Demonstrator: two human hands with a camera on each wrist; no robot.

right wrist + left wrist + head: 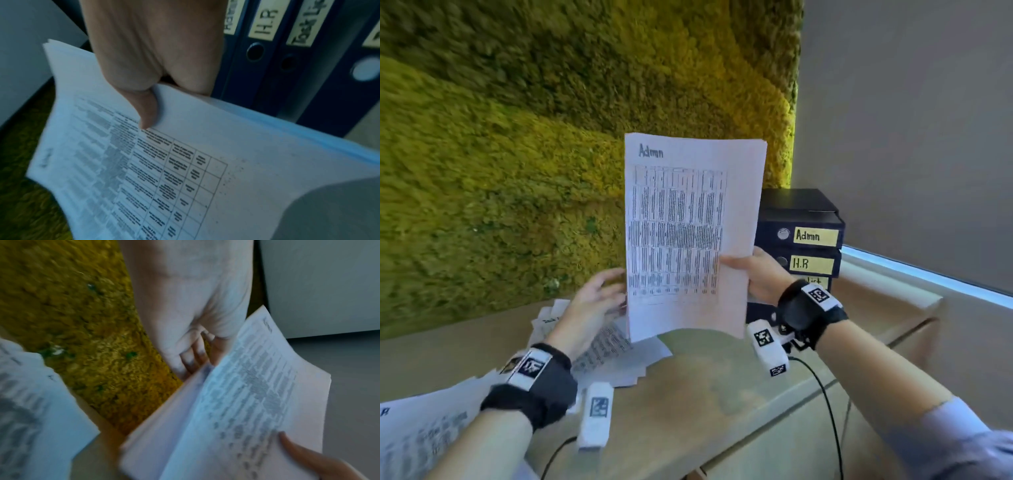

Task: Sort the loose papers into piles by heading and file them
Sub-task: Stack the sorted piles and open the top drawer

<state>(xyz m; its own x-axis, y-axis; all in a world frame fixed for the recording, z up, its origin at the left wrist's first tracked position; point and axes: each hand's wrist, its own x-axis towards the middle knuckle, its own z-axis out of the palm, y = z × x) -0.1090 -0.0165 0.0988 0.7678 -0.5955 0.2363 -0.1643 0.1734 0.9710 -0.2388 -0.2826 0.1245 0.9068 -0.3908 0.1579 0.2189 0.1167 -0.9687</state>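
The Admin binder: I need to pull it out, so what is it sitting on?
The Admin binder lies on the H.R binder, with a third binder below. The right hand and the sheets it holds cover the stack's lower left.

Right hand (144, 53) gripping sheaf of papers (205, 162) — thumb (147, 110) pressed on top sheet, printed table facing up. Behind: blue binders (267, 73) side by side, spine labels "H.R" (265, 21) and "Task Li…" (cut off). Green mossy surface (26, 203) lower left — blurred.
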